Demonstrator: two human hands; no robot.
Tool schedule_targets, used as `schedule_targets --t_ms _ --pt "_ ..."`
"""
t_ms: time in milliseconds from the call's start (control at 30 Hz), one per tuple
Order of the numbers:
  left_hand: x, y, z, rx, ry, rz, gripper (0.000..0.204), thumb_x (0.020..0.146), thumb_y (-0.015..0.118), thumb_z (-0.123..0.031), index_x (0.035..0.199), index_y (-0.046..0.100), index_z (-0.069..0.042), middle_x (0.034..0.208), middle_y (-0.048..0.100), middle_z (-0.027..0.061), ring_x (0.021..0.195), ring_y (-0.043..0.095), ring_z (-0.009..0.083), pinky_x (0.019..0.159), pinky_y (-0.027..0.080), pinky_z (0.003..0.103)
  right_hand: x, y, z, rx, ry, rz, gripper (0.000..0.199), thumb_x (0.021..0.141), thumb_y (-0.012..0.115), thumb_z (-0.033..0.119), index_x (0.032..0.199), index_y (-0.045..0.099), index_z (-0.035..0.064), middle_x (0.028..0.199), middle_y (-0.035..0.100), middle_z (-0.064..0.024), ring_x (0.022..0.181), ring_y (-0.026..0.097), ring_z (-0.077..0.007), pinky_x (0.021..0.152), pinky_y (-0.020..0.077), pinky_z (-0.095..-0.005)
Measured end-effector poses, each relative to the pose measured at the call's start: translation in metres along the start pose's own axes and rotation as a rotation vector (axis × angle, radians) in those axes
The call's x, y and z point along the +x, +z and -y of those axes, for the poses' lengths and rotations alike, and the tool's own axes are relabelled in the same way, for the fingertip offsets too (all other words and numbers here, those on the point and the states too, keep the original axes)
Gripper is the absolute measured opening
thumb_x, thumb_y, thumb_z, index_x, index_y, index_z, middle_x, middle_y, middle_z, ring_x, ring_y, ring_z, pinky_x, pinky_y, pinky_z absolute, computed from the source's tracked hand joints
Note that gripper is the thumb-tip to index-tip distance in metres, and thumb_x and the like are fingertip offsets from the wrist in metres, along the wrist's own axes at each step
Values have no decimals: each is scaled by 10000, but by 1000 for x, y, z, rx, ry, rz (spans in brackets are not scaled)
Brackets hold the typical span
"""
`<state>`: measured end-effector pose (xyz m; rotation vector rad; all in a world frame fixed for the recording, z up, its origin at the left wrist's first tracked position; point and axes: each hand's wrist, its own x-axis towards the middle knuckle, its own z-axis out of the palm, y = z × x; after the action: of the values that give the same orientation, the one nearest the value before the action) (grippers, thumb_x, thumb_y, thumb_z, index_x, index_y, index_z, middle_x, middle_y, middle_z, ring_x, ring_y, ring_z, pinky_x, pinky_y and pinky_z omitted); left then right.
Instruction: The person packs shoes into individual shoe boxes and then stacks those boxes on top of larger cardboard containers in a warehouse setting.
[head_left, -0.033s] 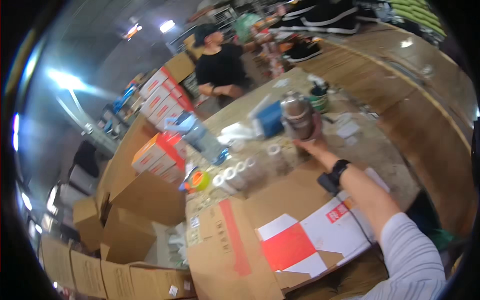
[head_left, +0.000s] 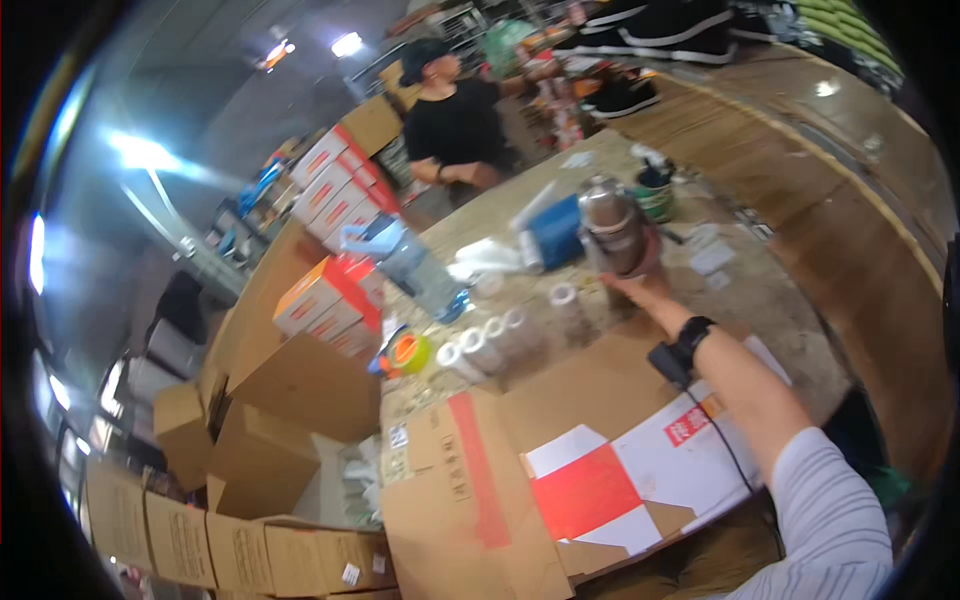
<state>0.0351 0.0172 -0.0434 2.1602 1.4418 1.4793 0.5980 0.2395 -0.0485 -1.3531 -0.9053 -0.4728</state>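
Right hand: fingers wrapped low on steel tumbler, upright at counter middle.
Left hand: out of view.
Tip: grip firm, keep upright, avoid tape rolls nearby.

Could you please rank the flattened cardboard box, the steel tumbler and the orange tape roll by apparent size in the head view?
1. flattened cardboard box, though nearest the camera
2. steel tumbler, held by the right hand
3. orange tape roll

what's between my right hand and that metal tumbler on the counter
Nothing visible. The right hand is already at the base of the metal tumbler, fingers against its lower side. The tape rolls sit off to its left, the green cup behind.
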Motion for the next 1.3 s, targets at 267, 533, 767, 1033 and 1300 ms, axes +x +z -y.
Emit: schedule_targets --t_ms 267,533,767,1033,1300 --pt "29 24 -22 14 138 241 344 811 667 10 1130 538 12 1148 503 192 961 536 311 816 464 376 -3 -6 -31 -181 83 49 1191 545 860 464 1440 204 31 1392 300 -219 1311 309 -374 1077 305 -478" --pt "71 36 -34 -268 300 237 558 699 757 -22 1212 540 -64 1158 543 173 1006 573 311 826 496 377 -2 -67 5 32 353 151 1122 607 851 357 1454 193 28 1381 313 -163 1303 324 -287 1061 323 -392" --pt "155 71 -126 -633 564 308 477 707 751 7 1152 587 -41 1099 564 141 968 575 287 799 476 354 -46 -165 5 72 -41 571 1091 621 806 529 1459 274 76 1433 374 -160 1358 301 -301 1115 243 -449" --pt "201 116 -216 -649 803 554 722 648 807 -357 1296 547 -174 1318 482 155 1197 475 337 978 370 460 -58 -95 214 -67 -187 590 1088 625 800 535 1461 270 84 1441 366 -153 1360 301 -300 1119 233 -450" --pt "158 147 -216 -613 527 955 394 610 736 -175 989 656 -101 1004 587 97 938 600 290 824 491 385 -97 -94 216 -105 -232 625 1085 630 794 542 1464 265 92 1450 359 -146 1362 301 -299 1122 222 -450"
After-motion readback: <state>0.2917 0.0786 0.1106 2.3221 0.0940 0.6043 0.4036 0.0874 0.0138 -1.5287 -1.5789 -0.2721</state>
